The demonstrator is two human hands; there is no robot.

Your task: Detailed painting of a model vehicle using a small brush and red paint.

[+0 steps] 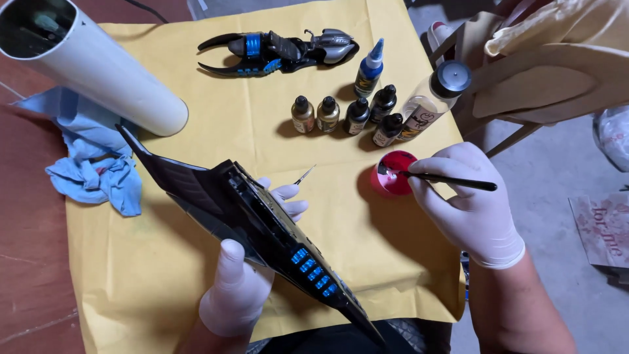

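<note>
My left hand (246,275), in a white glove, grips a long black pointed model part (262,226) with blue rectangular patches near its lower end. A second thin brush tip (305,174) sticks out above the left fingers. My right hand (468,203), also gloved, holds a thin black paintbrush (445,179) whose tip rests in a small red round cap (392,172) holding paint. Both hands work over a yellow paper sheet (196,98) on the table.
Several small dark paint bottles (357,115) and a blue-tipped bottle (369,69) stand behind the cap. Another black and blue model piece (278,51) lies at the back. A white tube (98,65) and blue cloth (92,164) lie at left.
</note>
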